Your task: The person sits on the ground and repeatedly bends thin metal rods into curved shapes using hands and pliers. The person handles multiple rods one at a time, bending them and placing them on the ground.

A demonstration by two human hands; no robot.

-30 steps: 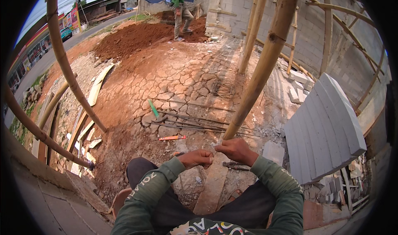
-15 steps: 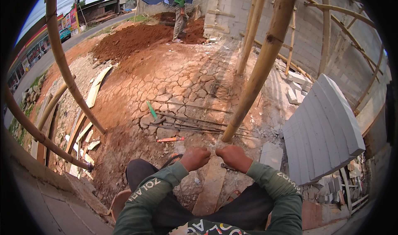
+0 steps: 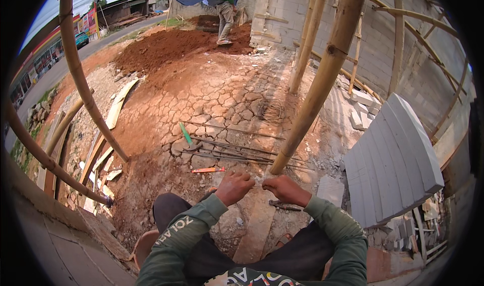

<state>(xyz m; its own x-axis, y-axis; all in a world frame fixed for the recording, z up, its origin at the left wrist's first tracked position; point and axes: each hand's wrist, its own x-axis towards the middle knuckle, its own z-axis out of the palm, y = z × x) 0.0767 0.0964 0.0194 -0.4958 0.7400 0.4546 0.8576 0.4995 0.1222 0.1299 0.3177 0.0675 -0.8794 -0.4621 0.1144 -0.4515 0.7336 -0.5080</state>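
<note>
My left hand [image 3: 235,187] and my right hand [image 3: 287,191] are side by side in front of me, fingers closed. A thin strand that looks like wire spans the small gap between them; its ends are hidden in the fingers. Pincers [image 3: 285,205] lie on the ground just under my right hand. Beyond my hands are several thin steel rods [image 3: 237,153], lying roughly crosswise. A hammer with a green handle [image 3: 185,133] rests at their left end, its head by the rods. Nearer to me is a slim orange-red object [image 3: 207,169] of a kind I cannot make out.
A thick bamboo pole [image 3: 317,94] rises just past my right hand. More bamboo poles [image 3: 83,79] stand at left. Light grey blocks [image 3: 393,160] are stacked at right. A plank [image 3: 257,230] lies between my legs. Far off, a person in green [image 3: 225,14] stands by red soil.
My left hand has turned and opened its grip slightly, its back showing more. My right hand shifted a little, uncovering more of the pincers. The distant person has moved slightly right.
</note>
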